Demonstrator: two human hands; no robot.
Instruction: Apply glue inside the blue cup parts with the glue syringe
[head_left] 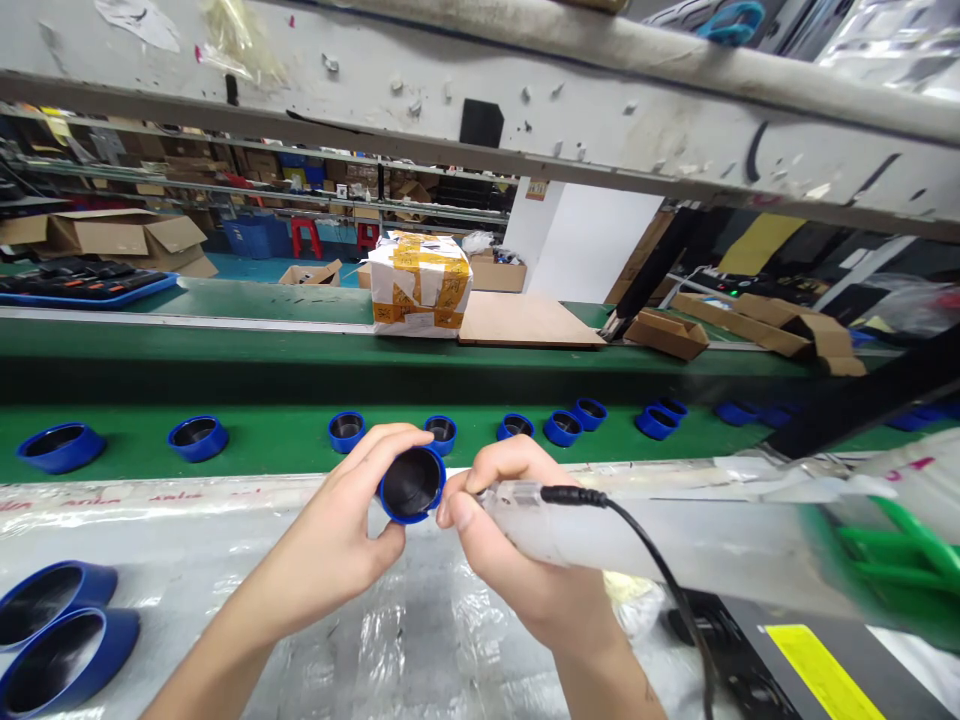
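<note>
My left hand point(358, 505) grips a round blue cup-like part point(412, 484) with a black inside, thumb below and fingers over the top, its opening tilted toward me. My right hand point(517, 540) is closed around a translucent corded hand tool point(517, 497), with a black cable point(645, 535) plugged into it and hanging down to the right. The tool's tip is hidden by my right fingertips, which are at the right rim of the blue part; I cannot tell whether the tip touches it.
Several similar blue parts point(198, 438) stand along the green conveyor belt point(262, 440). Two larger-looking blue parts point(71, 660) sit on the plastic-covered bench point(345, 640) at left. A taped box point(420, 285) is beyond; a black box with a yellow label point(825, 670) lies at lower right.
</note>
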